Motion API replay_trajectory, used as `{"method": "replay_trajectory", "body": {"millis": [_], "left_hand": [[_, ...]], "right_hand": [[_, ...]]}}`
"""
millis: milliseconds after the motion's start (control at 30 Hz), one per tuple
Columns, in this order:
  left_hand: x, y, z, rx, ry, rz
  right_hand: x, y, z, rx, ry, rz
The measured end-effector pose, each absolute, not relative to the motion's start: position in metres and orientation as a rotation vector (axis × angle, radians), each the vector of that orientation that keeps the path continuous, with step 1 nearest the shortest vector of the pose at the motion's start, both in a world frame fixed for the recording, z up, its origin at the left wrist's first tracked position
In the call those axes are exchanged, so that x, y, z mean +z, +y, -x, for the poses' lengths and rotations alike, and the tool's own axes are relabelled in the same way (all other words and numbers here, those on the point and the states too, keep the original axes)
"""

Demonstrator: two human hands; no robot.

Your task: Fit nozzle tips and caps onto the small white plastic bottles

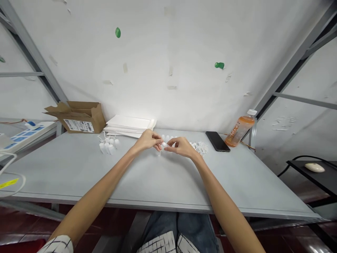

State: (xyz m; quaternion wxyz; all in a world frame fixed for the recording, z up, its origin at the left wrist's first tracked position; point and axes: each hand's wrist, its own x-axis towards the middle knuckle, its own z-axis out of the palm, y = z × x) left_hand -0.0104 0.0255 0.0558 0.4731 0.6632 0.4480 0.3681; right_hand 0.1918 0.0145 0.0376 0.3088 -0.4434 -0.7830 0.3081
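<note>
My left hand (149, 140) and my right hand (180, 147) meet above the middle of a grey table (158, 179). Their fingertips pinch a small white plastic piece (164, 144) from either side. A thin white stem (159, 153) hangs below my left fingers. Just behind my hands stands a row of white plastic caps (168, 138). A cluster of similar white plastic pieces (107, 144) lies to the left of my left hand. To the right of my right hand lies a heap of small white bits (200, 148).
A stack of white paper sheets or envelopes (129, 126) and an open cardboard box (79, 117) stand at the back left. A black phone (217, 141) and an orange bottle (240, 128) lie back right. A power strip (27, 135) sits beyond the left edge.
</note>
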Motion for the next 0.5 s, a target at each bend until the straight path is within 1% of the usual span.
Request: {"method": "replay_trajectory", "body": {"millis": [133,267,500], "left_hand": [[0.039,0.02,0.002,1.058,1.019,-1.405],[0.025,0.012,-0.007,1.29,0.964,-1.309],[0.017,0.01,-0.014,1.338,1.08,-1.387]], "right_hand": [[0.037,0.014,-0.19,0.972,-2.024,1.185],[0.04,0.014,-0.19,0.986,-1.911,1.155],[0.031,0.015,-0.184,1.009,-1.833,1.104]]}}
